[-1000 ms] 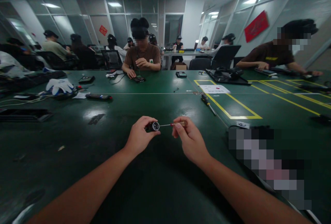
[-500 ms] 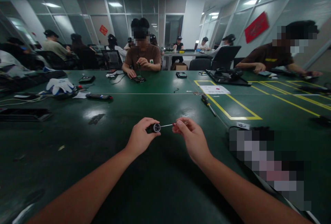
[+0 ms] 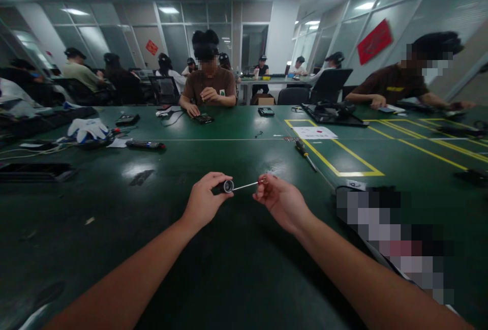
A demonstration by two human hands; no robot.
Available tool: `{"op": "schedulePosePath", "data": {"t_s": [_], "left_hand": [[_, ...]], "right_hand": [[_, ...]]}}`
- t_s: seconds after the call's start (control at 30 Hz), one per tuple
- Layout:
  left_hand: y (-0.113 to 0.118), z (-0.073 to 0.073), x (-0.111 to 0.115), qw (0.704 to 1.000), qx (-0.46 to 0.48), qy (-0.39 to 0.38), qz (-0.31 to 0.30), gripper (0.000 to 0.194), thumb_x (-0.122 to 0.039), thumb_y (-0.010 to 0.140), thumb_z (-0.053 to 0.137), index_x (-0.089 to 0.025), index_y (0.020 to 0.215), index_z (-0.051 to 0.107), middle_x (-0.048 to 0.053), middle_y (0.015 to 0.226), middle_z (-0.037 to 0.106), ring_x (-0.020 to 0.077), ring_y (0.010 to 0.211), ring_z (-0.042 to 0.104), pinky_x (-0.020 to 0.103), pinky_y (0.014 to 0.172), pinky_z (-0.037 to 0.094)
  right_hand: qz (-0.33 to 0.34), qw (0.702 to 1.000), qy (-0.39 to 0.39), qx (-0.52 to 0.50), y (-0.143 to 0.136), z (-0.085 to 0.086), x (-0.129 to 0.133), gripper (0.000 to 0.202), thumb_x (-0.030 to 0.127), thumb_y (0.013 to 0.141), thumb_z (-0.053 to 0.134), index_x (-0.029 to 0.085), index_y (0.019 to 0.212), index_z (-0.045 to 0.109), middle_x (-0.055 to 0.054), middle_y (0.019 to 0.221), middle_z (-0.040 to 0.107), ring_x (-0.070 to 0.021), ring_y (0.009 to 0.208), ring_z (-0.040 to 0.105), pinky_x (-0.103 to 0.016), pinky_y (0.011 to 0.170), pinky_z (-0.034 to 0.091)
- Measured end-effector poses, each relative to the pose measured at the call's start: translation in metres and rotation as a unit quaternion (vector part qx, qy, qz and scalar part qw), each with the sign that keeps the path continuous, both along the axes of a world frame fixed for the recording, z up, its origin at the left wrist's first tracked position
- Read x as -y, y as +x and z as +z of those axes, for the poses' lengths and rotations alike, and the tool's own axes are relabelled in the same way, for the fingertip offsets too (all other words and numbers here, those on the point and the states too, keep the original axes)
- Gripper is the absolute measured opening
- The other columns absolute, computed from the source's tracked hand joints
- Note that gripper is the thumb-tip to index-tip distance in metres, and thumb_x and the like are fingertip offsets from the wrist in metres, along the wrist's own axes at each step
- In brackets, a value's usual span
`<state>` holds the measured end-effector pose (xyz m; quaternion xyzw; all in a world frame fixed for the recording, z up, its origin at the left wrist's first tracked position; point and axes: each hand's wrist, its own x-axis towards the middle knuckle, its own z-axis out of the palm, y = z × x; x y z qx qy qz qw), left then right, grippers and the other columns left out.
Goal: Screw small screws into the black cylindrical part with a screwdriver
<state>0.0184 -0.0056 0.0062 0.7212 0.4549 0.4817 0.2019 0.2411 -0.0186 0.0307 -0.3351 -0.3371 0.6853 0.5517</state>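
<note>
My left hand (image 3: pixel 204 200) is closed around a small black cylindrical part (image 3: pixel 227 186), its round, silver-ringed end turned toward me and to the right. In my right hand (image 3: pixel 284 200) the fingertips pinch the red handle of a thin screwdriver (image 3: pixel 246 185). Its slim metal shaft points left, slanting slightly down, and its tip meets the lower edge of the ringed end; whether it goes inside I cannot tell. Both hands are held above the dark green table (image 3: pixel 213 269).
A yellow-and-black screwdriver (image 3: pixel 306 155) lies beyond my right hand, near a white paper (image 3: pixel 314 132) and yellow tape lines. White gloves (image 3: pixel 87 129) and a dark pen-like tool (image 3: pixel 145 145) lie at the left. Across the table a person (image 3: pixel 209 81) handles a small dark device.
My right hand's fingers have rolled on the handle, with the thumb turned upward and away. The screwdriver shaft slants more, and the cylindrical part sits slightly further left.
</note>
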Motion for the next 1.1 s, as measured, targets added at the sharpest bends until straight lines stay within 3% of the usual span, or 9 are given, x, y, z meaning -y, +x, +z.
{"op": "schedulePosePath", "data": {"t_s": [0.27,0.67,1.1], "left_hand": [[0.001,-0.001,0.0,1.0,0.003,-0.005,0.016,0.04,-0.014,0.074,0.084,-0.024,0.111,0.078,0.005,0.114,0.072,0.0228,0.106,0.069,0.04,0.099,0.053],[0.002,-0.002,0.001,1.0,-0.007,-0.011,0.011,0.043,-0.015,0.075,0.085,-0.026,0.116,0.077,0.004,0.113,0.071,0.0213,0.106,0.069,0.037,0.097,0.054],[0.003,0.001,0.002,0.999,-0.014,-0.025,0.015,0.045,-0.015,0.074,0.085,-0.027,0.117,0.077,0.005,0.113,0.071,0.0217,0.104,0.069,0.04,0.098,0.053]], "right_hand": [[-0.125,0.976,0.136,0.114,-0.005,-0.006,0.003,0.031,0.05,0.081,0.081,0.022,0.09,0.071,0.0,0.082,0.068,-0.0161,0.074,0.064,-0.035,0.075,0.054],[-0.12,0.94,0.215,0.236,-0.007,-0.004,0.01,0.028,0.049,0.091,0.069,0.022,0.098,0.067,-0.002,0.084,0.07,-0.0199,0.078,0.067,-0.038,0.078,0.055],[-0.094,0.923,0.242,0.285,-0.005,-0.001,0.015,0.023,0.044,0.096,0.063,0.023,0.103,0.066,-0.003,0.088,0.07,-0.0204,0.083,0.068,-0.038,0.081,0.054]]}}
